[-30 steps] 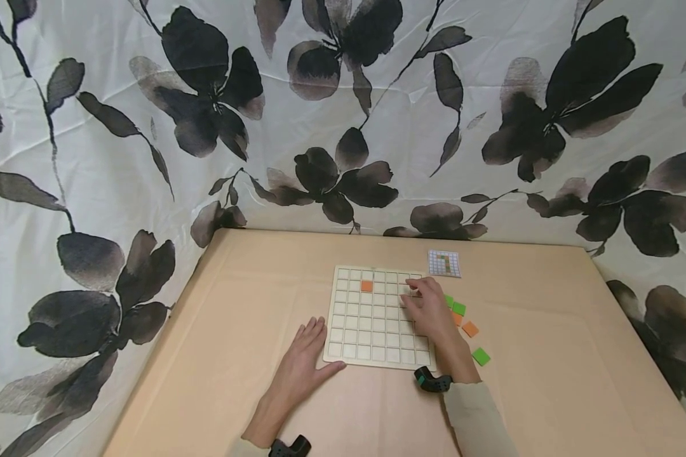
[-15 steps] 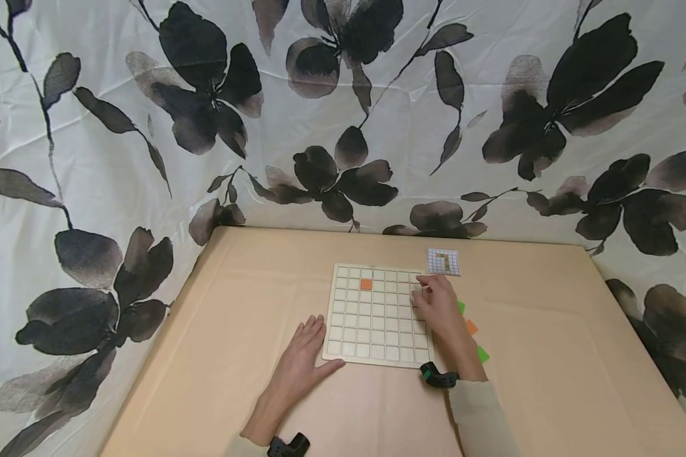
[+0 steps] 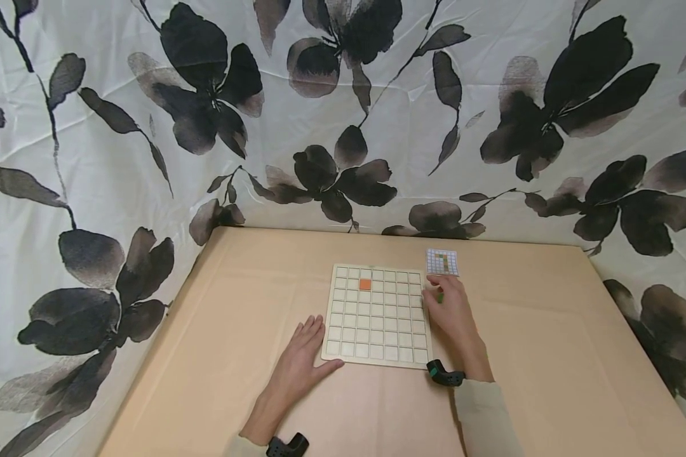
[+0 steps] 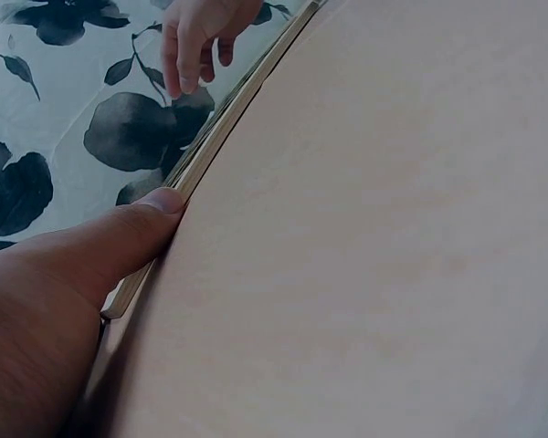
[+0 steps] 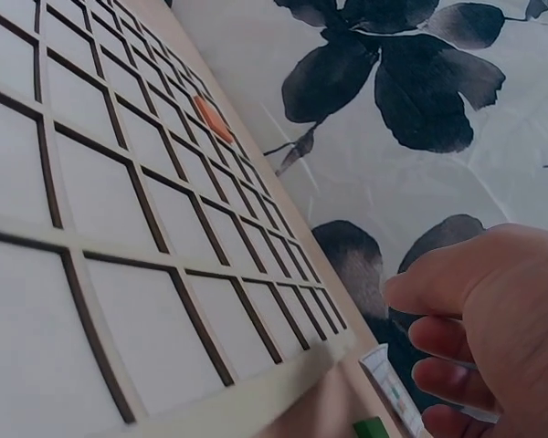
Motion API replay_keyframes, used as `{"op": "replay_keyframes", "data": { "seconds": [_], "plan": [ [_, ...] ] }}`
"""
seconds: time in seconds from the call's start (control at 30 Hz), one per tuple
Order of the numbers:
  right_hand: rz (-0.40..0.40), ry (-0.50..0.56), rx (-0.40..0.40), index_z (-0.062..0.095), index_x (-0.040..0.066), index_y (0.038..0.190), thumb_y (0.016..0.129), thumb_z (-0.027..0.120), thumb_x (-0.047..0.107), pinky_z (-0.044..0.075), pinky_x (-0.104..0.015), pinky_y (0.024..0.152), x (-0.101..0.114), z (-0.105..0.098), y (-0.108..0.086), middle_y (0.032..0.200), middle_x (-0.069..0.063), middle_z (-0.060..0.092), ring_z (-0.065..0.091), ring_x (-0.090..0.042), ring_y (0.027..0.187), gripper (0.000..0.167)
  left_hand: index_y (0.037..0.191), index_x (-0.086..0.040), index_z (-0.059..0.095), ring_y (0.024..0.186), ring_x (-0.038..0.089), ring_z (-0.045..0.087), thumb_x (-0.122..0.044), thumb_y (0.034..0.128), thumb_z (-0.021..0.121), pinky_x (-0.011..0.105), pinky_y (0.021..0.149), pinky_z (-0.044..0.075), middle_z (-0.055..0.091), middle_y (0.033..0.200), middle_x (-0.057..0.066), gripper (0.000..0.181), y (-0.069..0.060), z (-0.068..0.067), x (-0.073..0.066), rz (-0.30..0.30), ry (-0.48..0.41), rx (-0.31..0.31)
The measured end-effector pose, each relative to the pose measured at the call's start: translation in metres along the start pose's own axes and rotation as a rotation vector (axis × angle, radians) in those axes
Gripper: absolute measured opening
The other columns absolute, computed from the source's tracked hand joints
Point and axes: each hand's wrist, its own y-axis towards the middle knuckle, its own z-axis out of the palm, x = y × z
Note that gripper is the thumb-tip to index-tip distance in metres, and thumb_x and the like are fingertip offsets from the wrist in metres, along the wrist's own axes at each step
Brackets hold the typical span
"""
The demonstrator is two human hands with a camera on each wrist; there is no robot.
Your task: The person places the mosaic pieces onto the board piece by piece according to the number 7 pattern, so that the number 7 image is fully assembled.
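A pale grid board lies on the table, with one orange square tile in its upper rows. My left hand rests at the board's lower left corner, fingers straight along the left side. Its thumb touches the front edge. Over the table at the board's right edge is my right hand, fingers loosely bent, with nothing seen between them in the right wrist view. A green tile shows just below it; the hand hides other tiles in the head view.
A small printed card with a coloured grid pattern lies beyond the board's upper right corner. A floral cloth hangs behind the tan table. Each wrist wears a black band.
My right hand has moved rightward, from over the board's right columns to beside its edge, covering the loose tiles. My left hand stays in place.
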Motion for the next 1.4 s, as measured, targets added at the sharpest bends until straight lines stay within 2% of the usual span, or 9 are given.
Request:
{"op": "replay_keyframes", "data": {
  "seconds": [0.43,0.57,0.73,1.17,1.4],
  "plan": [
    [0.097,-0.027,0.031,0.059,-0.001,0.133,0.095,0.064,0.017,0.051,-0.054,0.099,-0.015,-0.016,-0.007,0.127,-0.021,0.054,0.049,-0.037,0.115,0.043,0.144,0.003,0.049,0.150,0.029,0.035,-0.059,0.0845,0.071,0.041,0.129,0.022,0.044,0.156,0.014,0.088,-0.002,-0.002,0.002,0.005,-0.018,0.008],
    [0.151,-0.039,0.060,0.057,0.000,0.137,0.095,0.064,0.020,0.049,-0.057,0.102,-0.015,-0.020,-0.008,0.133,-0.023,0.050,0.044,-0.039,0.121,0.047,0.145,0.002,0.049,0.151,0.029,0.034,-0.060,0.0843,0.070,0.040,0.130,0.022,0.044,0.156,0.014,0.089,-0.002,-0.003,0.004,0.002,-0.029,0.012],
    [0.208,-0.076,0.097,0.057,0.000,0.137,0.095,0.065,0.024,0.046,-0.058,0.099,-0.017,-0.020,-0.009,0.138,-0.025,0.046,0.039,-0.041,0.124,0.049,0.145,0.002,0.049,0.151,0.029,0.033,-0.061,0.0841,0.070,0.041,0.130,0.021,0.043,0.157,0.014,0.090,-0.002,-0.004,0.006,0.004,-0.035,0.014],
    [0.214,-0.108,0.114,0.068,-0.002,0.122,0.095,0.069,0.024,0.044,-0.061,0.098,-0.017,-0.016,-0.018,0.125,-0.022,0.050,0.042,-0.042,0.120,0.037,0.144,0.003,0.050,0.150,0.029,0.035,-0.059,0.0834,0.072,0.039,0.130,0.021,0.045,0.155,0.015,0.089,-0.006,-0.008,0.011,0.026,-0.050,0.012],
    [0.207,-0.114,0.096,0.065,0.000,0.119,0.094,0.071,0.021,0.034,-0.063,0.102,-0.016,-0.016,-0.021,0.121,-0.023,0.056,0.043,-0.041,0.116,0.033,0.144,0.003,0.050,0.150,0.029,0.035,-0.060,0.0833,0.072,0.039,0.130,0.020,0.045,0.155,0.015,0.090,-0.008,-0.009,0.012,0.023,-0.055,0.019]
  ]
}}
